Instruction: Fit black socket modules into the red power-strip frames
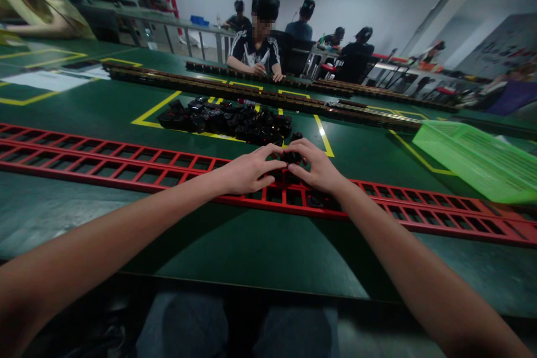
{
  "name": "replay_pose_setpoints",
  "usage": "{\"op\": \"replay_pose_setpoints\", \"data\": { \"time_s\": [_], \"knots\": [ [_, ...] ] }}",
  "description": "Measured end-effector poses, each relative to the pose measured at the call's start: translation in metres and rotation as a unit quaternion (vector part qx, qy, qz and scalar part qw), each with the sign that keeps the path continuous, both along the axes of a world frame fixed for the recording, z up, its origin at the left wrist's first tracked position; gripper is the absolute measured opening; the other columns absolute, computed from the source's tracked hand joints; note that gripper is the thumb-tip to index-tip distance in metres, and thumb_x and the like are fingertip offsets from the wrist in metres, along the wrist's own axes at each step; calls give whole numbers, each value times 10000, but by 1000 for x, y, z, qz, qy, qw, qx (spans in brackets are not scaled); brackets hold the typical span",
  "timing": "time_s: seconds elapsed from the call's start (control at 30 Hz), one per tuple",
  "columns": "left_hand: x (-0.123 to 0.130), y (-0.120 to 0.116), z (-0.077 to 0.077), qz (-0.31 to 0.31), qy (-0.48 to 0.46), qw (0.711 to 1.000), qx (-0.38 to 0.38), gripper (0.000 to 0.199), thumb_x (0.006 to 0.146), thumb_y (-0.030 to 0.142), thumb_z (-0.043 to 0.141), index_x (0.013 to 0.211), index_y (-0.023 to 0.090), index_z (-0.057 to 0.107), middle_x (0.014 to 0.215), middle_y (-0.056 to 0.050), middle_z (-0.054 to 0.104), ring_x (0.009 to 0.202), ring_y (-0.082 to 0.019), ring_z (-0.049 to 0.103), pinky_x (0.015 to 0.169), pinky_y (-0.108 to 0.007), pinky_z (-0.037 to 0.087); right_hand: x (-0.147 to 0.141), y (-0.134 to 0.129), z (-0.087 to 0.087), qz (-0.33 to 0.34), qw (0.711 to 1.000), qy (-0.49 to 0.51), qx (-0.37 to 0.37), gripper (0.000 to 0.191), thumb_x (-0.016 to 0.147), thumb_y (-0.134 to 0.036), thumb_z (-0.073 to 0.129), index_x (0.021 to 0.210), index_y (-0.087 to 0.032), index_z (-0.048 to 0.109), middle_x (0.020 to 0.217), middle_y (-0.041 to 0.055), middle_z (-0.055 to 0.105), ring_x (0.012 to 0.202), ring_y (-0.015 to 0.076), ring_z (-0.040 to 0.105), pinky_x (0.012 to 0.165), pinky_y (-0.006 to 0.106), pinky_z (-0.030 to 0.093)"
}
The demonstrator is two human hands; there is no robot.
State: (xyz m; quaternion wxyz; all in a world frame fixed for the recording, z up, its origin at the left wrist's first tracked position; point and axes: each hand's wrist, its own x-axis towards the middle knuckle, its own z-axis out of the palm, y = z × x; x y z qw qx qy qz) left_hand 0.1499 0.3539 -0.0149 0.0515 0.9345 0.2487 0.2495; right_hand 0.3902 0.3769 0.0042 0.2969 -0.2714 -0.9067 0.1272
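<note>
Both my hands meet over a long red slotted rack [201, 163], at its far row of slots. Between the fingertips of my left hand [255, 169] and my right hand [314, 166] is a small black block-like part [292, 156], partly hidden by the fingers. My right thumb and fingers curl closed around it, and my left fingers press at its left side. Just beyond lies a heap of shiny black parts [226, 120], some with red spots. A few dark parts [321, 199] sit in the rack's near slots under my right wrist.
A green plastic basket [478, 154] stands at the right on the green table [218, 251]. Long dark rails [293, 102] run across behind the heap. White sheets [50, 79] lie at the left. A co-worker [255, 47] sits opposite, with others farther back.
</note>
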Motion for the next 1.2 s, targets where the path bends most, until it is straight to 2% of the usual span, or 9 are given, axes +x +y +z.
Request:
{"op": "replay_pose_setpoints", "data": {
  "time_s": [0.07,0.13,0.23,0.3,0.57,0.77,0.97,1.07,1.2],
  "knots": [
    [0,-1,2,12,-9,1000,8,315,932,197,519,1232,160,609,1346,-141,467,1254,-273,501,1064,-449,469,0,-1,1,-23,1000,6,-18,312,854,-271,566,1155,-195,597,1105,109,620,981,258,605,842,429,497],
    [1,-1,3,64,-18,998,17,257,933,194,506,1153,155,633,1272,-125,527,1175,-259,539,1014,-440,496,1,-2,2,-29,998,11,-51,337,808,-225,538,1138,-194,599,1044,87,660,916,244,616,816,414,494],
    [0,1,2,160,-10,987,19,225,918,197,507,1089,138,641,1228,-127,555,1133,-272,539,978,-449,504,3,-4,5,0,996,-5,-87,338,749,-205,494,1061,-188,624,989,73,687,871,241,623,803,410,490],
    [0,3,-1,187,5,982,7,244,909,207,509,1105,137,638,1245,-133,546,1165,-284,517,992,-458,493,2,-5,8,21,995,-31,-88,332,734,-221,502,1037,-184,634,1001,80,693,868,248,626,801,415,490],
    [-2,8,-8,230,37,972,-20,318,913,291,493,1149,138,642,1253,-139,548,1226,-310,473,1027,-483,461,-3,-7,9,48,995,-81,-41,258,723,-197,542,972,-189,610,951,78,652,846,234,593,806,402,488],
    [-1,8,-7,233,36,971,-30,344,917,318,501,1167,128,643,1276,-145,536,1242,-310,465,1045,-482,447,-2,-5,5,65,993,-95,-18,246,722,-178,568,967,-187,594,973,76,613,890,230,569,835,398,477],
    [-2,9,-7,229,36,972,-39,344,925,323,493,1170,132,641,1280,-141,534,1240,-303,465,1044,-480,448,0,-3,4,70,992,-105,-27,246,788,-266,583,1025,-202,595,1030,82,617,946,250,571,859,420,469],
    [-2,9,-7,230,42,972,-37,346,924,312,483,1177,130,634,1285,-145,528,1241,-306,464,1040,-477,449,-1,-3,5,57,994,-88,-34,186,852,-281,517,1001,-197,591,993,85,626,904,243,577,829,412,465],
    [-1,7,-8,252,41,966,-31,353,934,345,481,1185,139,621,1310,-149,514,1231,-314,468,1028,-485,453,-4,-2,3,18,996,-78,-24,55,838,-196,497,840,-206,550,852,57,595,774,203,543,735,360,450]
  ]
}}
